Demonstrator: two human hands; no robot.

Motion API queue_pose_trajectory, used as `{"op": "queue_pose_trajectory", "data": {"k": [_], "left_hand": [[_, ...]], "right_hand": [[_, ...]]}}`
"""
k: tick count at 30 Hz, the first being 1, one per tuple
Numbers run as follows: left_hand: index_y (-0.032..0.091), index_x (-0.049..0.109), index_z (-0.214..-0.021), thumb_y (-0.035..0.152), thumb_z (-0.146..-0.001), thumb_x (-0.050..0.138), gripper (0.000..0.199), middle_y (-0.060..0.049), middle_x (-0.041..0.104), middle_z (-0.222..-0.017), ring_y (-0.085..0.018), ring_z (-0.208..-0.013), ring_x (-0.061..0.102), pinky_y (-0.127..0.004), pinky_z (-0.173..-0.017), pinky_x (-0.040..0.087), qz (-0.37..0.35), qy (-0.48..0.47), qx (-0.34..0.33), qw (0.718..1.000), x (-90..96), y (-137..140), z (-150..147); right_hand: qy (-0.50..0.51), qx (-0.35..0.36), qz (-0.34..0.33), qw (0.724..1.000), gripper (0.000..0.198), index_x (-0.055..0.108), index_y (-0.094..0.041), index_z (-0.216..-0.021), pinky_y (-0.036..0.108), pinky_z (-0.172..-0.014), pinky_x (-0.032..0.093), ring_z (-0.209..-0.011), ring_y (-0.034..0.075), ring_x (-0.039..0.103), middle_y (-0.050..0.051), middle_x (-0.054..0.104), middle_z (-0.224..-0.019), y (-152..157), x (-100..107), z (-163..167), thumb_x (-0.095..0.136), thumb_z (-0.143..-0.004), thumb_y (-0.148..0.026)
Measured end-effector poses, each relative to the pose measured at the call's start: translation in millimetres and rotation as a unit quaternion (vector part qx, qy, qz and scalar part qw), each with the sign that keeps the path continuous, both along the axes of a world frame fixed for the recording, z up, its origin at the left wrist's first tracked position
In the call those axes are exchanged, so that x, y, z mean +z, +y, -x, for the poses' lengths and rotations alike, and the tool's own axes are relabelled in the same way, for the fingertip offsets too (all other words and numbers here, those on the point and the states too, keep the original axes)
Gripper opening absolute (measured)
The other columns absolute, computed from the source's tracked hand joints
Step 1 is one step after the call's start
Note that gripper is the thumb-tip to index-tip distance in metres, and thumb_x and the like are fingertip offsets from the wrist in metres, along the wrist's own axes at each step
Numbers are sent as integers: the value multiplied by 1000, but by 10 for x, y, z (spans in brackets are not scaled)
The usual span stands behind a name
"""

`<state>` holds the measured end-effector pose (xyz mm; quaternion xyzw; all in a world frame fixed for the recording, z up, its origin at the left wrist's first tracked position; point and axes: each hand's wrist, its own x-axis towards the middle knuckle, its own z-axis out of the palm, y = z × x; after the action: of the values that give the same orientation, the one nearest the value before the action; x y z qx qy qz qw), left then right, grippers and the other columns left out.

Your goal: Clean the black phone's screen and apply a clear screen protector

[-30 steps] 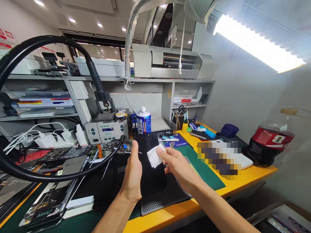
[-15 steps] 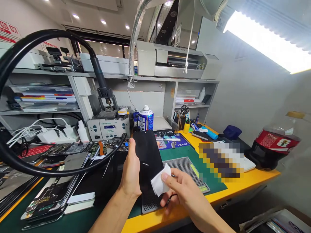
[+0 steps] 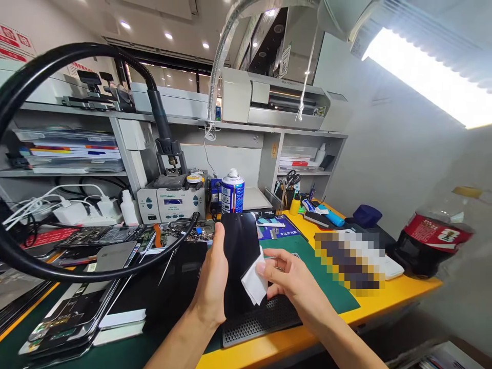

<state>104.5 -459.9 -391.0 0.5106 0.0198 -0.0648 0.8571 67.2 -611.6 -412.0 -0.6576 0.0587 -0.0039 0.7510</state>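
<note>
A black smartphone is held upright and slightly tilted over the bench, its glossy dark face toward me. My left hand grips it along the left edge, thumb up the side and the other fingers hidden behind. Between the thumb and fingers of my right hand is a folded white wipe, which lies against the phone's lower right edge. Under the phone a grey perforated mat rests on the green work mat.
Phone housings and circuit boards crowd the left side. Behind stand a soldering station and a blue spray can. A thick black hose loops across the left. A cola bottle stands at the right edge.
The wipe and my right hand have moved slightly up along the phone's right edge. The phone has shifted a little to the right and turned, with more glare on its top.
</note>
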Motion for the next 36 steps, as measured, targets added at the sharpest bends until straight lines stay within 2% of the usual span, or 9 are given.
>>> {"op": "queue_pose_trajectory", "data": {"k": [4, 9, 15, 19, 22, 26, 31, 36], "left_hand": [[29, 63, -136, 67, -89, 61, 61, 9, 32, -163, -17, -156, 12, -31, -126, 9, -25, -10, 38, 999, -17, -33, 14], [27, 65, -135, 64, -92, 60, 57, 5, 45, -157, -21, -154, 24, -37, -127, 15, -37, -21, 36, 998, -66, -43, 5], [28, 70, -128, 62, -93, 59, 50, 4, 52, -153, -20, -154, 23, -35, -127, 14, -55, -57, 41, 996, -70, -60, 19], [29, 69, -129, 59, -94, 61, 47, 6, 51, -153, -19, -154, 23, -36, -128, 15, -44, -62, 38, 996, -67, -64, 14], [29, 69, -128, 57, -95, 60, 45, 7, 48, -154, -19, -154, 20, -34, -127, 17, -29, -71, 28, 997, -61, -71, 4], [28, 71, -126, 55, -98, 56, 42, 5, 56, -149, -18, -154, 23, -32, -127, 18, -20, -86, 7, 996, -52, -81, -2], [28, 71, -125, 49, -102, 53, 37, 4, 62, -143, -16, -151, 31, -29, -127, 17, -8, -87, 11, 996, -46, -92, -6], [27, 65, -135, 57, -99, 52, 48, 2, 62, -144, -21, -149, 36, -36, -127, 17, 36, -54, -8, 998, -54, -79, -2]], "right_hand": [[-24, -7, 19, 999, 65, 57, -12, -122, 23, -56, 55, -79, 16, 64, 7, 68, -97, -61, 137, -152, 85, -74, -46], [-47, -27, 40, 998, 59, 57, -12, -120, 22, -54, 53, -83, 18, 66, 8, 68, -99, -111, 344, -365, 82, -76, -43], [-62, -56, 82, 993, 56, 59, -12, -120, 24, -56, 53, -84, 18, 66, 8, 70, -101, -96, 530, -551, 79, -78, -44], [-67, -51, 123, 989, 60, 59, -12, -122, 27, -63, 52, -95, 22, 67, 10, 72, -106, -49, 573, -598, 77, -79, -50], [-70, -59, 169, 981, 71, 59, -11, -124, 30, -72, 50, -98, 24, 66, 11, 71, -111, -18, 579, -618, 79, -74, -57], [-85, -69, 220, 969, 81, 59, -8, -127, 33, -88, 47, -106, 25, 64, 14, 68, -121, 30, 604, -639, 81, -70, -61], [-95, -73, 266, 957, 90, 57, -7, -133, 33, -82, 48, -100, 26, 65, 13, 68, -118, 130, 649, -637, 80, -68, -65], [-100, -79, 292, 948, 88, 59, -9, -132, 34, -78, 48, -93, 26, 65, 11, 70, -107, 210, 645, -648, 77, -70, -67]]}}
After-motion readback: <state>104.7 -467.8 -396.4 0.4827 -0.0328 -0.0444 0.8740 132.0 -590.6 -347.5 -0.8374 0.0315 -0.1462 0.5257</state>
